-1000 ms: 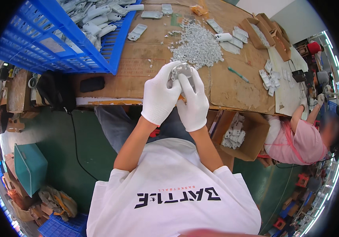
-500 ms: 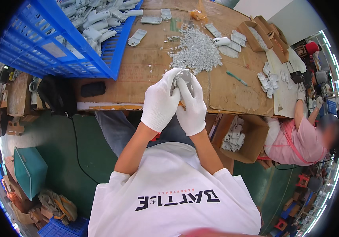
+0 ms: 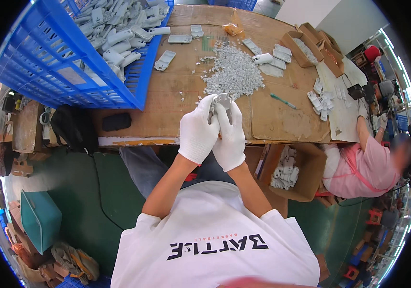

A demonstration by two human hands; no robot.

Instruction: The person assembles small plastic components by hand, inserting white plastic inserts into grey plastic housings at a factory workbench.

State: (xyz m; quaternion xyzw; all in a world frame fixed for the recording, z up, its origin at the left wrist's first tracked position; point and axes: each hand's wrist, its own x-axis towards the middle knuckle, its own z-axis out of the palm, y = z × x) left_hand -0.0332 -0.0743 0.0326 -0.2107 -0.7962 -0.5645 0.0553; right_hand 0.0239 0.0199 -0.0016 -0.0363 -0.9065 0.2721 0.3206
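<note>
Both of my hands wear white knit gloves and meet at the table's near edge. Between the fingertips is a small light-grey plastic part [image 3: 223, 101], mostly covered by the gloves. My left hand [image 3: 199, 129] is closed on its left side, thumb toward the middle. My right hand [image 3: 229, 141] grips it from the right with bent fingers. Just beyond the fingertips spreads a heap of small whitish plastic pieces [image 3: 234, 72]. Several white plastic housings [image 3: 165, 60] lie around that heap, some at its right [image 3: 277, 62].
A blue plastic crate [image 3: 66, 72] full of white housings stands at the left. Black pouch [image 3: 117, 122], teal pen [image 3: 282, 101] and small cardboard boxes [image 3: 306, 48] rest on the cardboard-covered table [image 3: 282, 122]. Below the right edge sits a carton [image 3: 308, 168] of white parts. A person in pink [image 3: 361, 168] works at right.
The view has tilted slightly, so the table and crate appear shifted. My hands stay together on the grey part, sitting a little lower in the picture, with fingers slightly rearranged.
</note>
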